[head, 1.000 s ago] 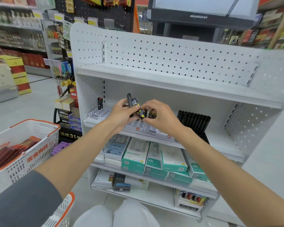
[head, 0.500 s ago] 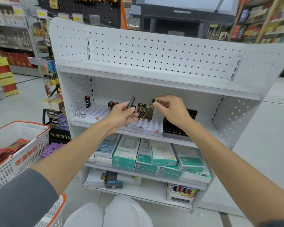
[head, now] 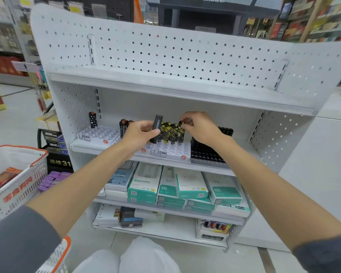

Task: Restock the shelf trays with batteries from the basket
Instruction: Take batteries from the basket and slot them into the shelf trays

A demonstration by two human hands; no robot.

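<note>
Batteries (head: 170, 133) stand in the white tray (head: 171, 151); basket (head: 18, 186) holds red packs (head: 2, 180).

left hand (head: 140, 133) and right hand (head: 201, 129) now wider apart, yellow-black batteries (head: 170, 133) in a row between them
</note>
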